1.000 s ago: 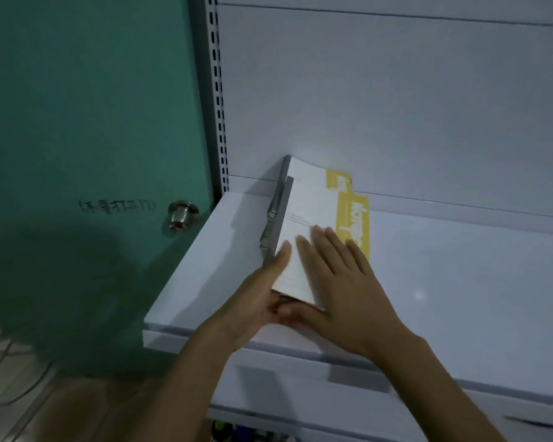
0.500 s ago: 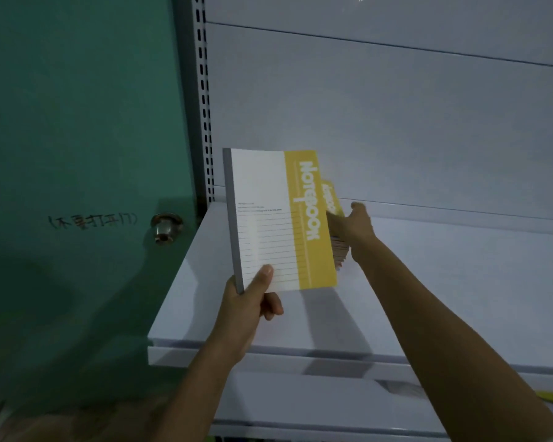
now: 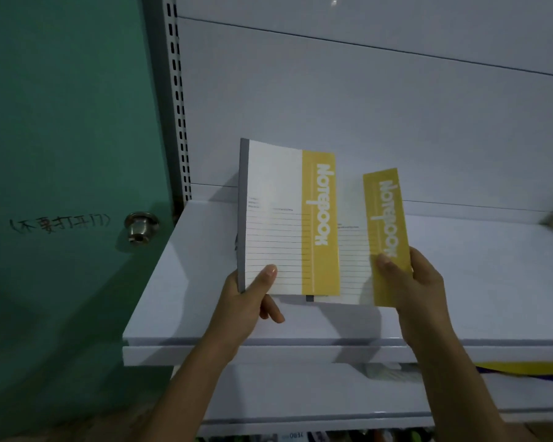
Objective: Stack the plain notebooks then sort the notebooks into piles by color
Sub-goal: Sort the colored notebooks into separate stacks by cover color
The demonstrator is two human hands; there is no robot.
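- The front notebook (image 3: 281, 218) is gripped at its lower corner by the left hand (image 3: 246, 301), above the shelf (image 3: 179, 298).
- The rear notebook (image 3: 387, 231), pinched by the right hand (image 3: 415, 282), is half hidden behind it.

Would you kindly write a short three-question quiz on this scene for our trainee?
1. True or false: the left hand grips the front notebook at its lower corner.
2. Which colour is each notebook's title band? A red, B yellow, C blue.
3. Fill in: the right hand holds the second notebook partly ___ the front one.
Key: 1 true; 2 B; 3 behind.
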